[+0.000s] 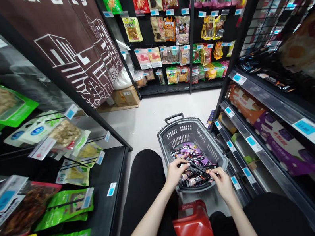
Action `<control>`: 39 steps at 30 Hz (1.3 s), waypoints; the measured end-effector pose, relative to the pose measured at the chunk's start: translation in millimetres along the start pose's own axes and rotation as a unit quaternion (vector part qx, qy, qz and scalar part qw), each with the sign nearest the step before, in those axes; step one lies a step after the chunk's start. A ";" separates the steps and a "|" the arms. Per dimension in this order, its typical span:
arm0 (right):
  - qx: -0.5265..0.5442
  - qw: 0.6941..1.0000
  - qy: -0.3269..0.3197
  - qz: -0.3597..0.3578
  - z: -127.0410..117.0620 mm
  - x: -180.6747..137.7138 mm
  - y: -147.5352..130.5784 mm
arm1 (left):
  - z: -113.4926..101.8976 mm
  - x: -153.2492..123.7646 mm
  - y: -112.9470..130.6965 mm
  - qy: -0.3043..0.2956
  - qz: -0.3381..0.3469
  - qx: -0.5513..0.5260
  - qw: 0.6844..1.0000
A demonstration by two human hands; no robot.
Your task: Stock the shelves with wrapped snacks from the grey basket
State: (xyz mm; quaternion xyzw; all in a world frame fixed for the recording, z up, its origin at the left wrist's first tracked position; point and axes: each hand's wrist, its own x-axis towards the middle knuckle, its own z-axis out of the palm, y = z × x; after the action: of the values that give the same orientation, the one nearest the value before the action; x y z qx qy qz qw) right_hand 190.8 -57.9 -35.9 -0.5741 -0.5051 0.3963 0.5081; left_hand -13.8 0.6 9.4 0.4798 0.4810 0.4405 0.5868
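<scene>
My left hand point(176, 173) reaches over the grey shopping basket point(210, 137), its fingers closed on slim black snack packets point(196, 169). Across from it, my right hand point(223, 182) pinches the near right end of the black packets between thumb and fingers. How many packets lie between my hands, I cannot tell. Beneath them, the basket holds a loose pile of small black and purple wrapped snacks point(192, 152). The basket's handle point(174, 117) lies folded at its far end.
A red plastic object point(194, 228) is between my knees. Shelves of bagged snacks point(60, 136) flank me on the left, and tiered shelves point(259, 149) on the right touch or nearly touch the basket. Ahead are a hanging-snack rack point(174, 66) and a cardboard box point(126, 97).
</scene>
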 end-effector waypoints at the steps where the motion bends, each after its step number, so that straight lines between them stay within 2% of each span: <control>1: -0.013 1.000 0.013 0.001 1.7 -0.2 0.8 | 0.4 -0.1 0.1 -0.003 0.012 0.007 1.000; 8: -0.078 0.992 0.098 -0.007 7.7 0.9 6.6 | 3.0 -0.6 -2.1 0.004 0.107 0.123 0.987; 14: 0.065 0.989 0.127 0.026 3.6 3.6 14.4 | 5.9 4.6 -8.6 0.002 -0.010 0.056 0.998; 17: 0.117 0.980 0.158 0.028 -1.0 5.1 14.1 | 3.6 5.9 -11.8 -0.019 -0.074 -0.004 0.997; 20: 0.155 0.976 0.141 0.058 -7.1 4.8 12.6 | 1.7 2.9 -12.5 -0.098 -0.191 -0.064 0.974; 22: 0.174 0.973 0.123 0.086 -11.2 3.9 12.7 | 2.1 -0.4 -11.3 -0.148 -0.229 -0.071 0.959; 27: 0.157 0.976 0.115 0.100 -13.6 1.9 14.6 | 5.5 -4.3 -6.3 -0.180 -0.228 -0.053 0.956; 29: 0.162 0.975 0.100 0.115 -8.4 0.5 13.8 | 7.5 -5.8 -6.5 -0.248 -0.222 0.002 0.943; 31: 0.168 0.975 0.070 0.129 0.3 -1.8 11.6 | 11.4 -9.5 -8.9 -0.334 -0.224 0.035 0.915; 33: 0.168 0.976 0.043 0.131 9.7 -4.4 8.3 | 17.5 -15.1 -12.7 -0.377 -0.222 0.033 0.898; 36: 0.146 0.981 0.025 0.125 17.8 -7.4 2.5 | 28.6 -23.5 -17.6 -0.340 -0.214 0.034 0.915; 39: 0.096 0.988 0.019 0.121 15.1 -7.5 -1.3 | 37.7 -27.6 -20.7 -0.301 -0.257 0.016 0.918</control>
State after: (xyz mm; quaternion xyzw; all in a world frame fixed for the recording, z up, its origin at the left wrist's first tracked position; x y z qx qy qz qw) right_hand 174.6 -62.5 -37.6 -0.5867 -0.3819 0.4904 0.5191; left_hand 20.5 -34.8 -4.2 0.4586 0.3953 0.1012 0.7894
